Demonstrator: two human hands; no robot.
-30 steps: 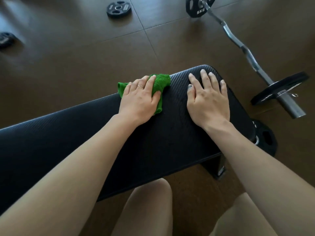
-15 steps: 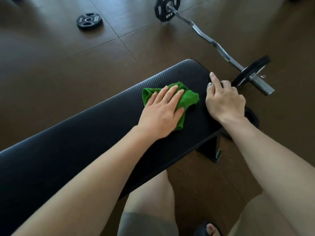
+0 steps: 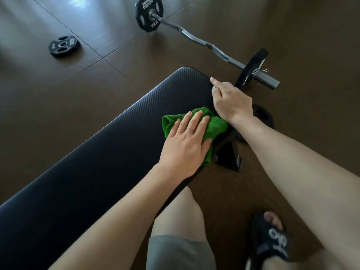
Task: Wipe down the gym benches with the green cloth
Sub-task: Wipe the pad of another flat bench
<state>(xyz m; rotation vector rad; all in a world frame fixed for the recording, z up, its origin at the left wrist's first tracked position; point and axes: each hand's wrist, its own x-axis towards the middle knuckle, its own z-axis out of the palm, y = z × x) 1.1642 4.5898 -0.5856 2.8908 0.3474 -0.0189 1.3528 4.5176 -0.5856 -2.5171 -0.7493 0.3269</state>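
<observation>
A long black padded gym bench runs from the lower left to the upper middle of the head view. A crumpled green cloth lies near the bench's right end, close to the near edge. My left hand presses flat on the cloth with straight fingers. My right hand rests on the bench's end edge just beyond the cloth, its index finger stretched along the pad and its other fingers curled over the side.
A curl bar with black plates lies on the dark floor beyond the bench. A loose weight plate sits at the upper left. Another plate and the bench's foot are under the right end. My knee and sandalled foot are below.
My left hand has slid the cloth along the bench toward its right end and near edge. My right hand has shifted from flat on the pad to the end edge.
</observation>
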